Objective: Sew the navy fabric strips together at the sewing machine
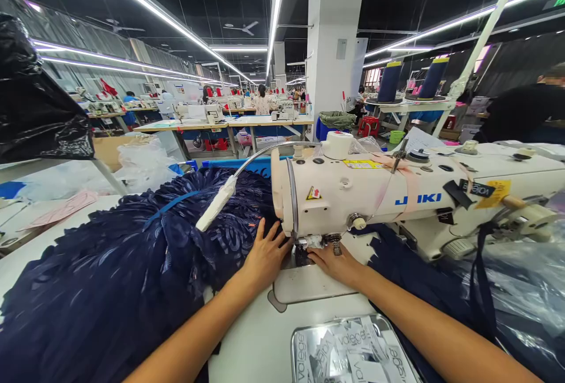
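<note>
A white sewing machine [375, 186] stands across the bench, its needle area low at its left end. My left hand [265, 256] lies just left of the presser foot [301, 253], fingers spread over the edge of a navy ruffled fabric heap [132, 265]. From the other side my right hand [338, 262] reaches under the machine head. Its fingers are close together at a small dark piece of fabric by the foot, and the machine head partly hides them. Both hands are near the metal plate [318, 286].
A metal tray [304, 365] of printed labels sits in front of the machine. Navy straps and fabric [392, 259] and clear plastic [525, 283] lie at right. A gooseneck lamp [216, 203] hangs over the heap. A black plastic bag [39, 95] is upper left. People work at benches behind.
</note>
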Tool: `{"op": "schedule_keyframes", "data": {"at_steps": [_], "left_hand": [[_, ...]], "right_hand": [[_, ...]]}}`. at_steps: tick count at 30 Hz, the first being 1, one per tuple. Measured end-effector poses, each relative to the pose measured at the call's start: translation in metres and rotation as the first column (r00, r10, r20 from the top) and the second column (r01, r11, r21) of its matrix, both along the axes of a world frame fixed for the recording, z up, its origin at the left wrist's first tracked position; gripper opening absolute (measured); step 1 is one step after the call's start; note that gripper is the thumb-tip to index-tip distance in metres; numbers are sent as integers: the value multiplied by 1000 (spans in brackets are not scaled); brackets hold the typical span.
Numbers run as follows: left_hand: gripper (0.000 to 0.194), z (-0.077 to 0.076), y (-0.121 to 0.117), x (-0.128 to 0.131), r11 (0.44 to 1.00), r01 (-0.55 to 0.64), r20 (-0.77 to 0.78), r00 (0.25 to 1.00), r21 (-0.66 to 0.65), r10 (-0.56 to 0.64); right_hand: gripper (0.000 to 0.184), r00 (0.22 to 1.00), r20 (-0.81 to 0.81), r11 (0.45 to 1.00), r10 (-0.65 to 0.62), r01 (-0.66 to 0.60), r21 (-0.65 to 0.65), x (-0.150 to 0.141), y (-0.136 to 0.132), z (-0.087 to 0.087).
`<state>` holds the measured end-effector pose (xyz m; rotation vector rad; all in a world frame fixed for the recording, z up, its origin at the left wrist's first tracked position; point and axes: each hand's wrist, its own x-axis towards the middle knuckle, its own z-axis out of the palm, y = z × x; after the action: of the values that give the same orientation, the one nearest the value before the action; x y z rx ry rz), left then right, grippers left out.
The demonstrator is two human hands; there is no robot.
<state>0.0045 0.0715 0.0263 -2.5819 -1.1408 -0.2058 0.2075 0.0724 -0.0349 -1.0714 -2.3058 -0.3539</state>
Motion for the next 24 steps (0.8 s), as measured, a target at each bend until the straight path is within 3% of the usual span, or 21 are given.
{"op": "schedule_keyframes", "data": {"at_steps": [6,12,24], "left_hand": [[37,1,1,3,1000,7,22,1000,-20,-7],[33,1,4,3,1000,20,35,999,-18,-20],[31,-1,10,5,999,38,46,998,-29,-37]], "right_hand": [[25,999,22,998,-30,31,-55,-4,-10,12],[29,980,66,968,-187,195,-157,-7,-10,5],[24,957,125,936,-262,284,-210,-15,-12,9]]}}
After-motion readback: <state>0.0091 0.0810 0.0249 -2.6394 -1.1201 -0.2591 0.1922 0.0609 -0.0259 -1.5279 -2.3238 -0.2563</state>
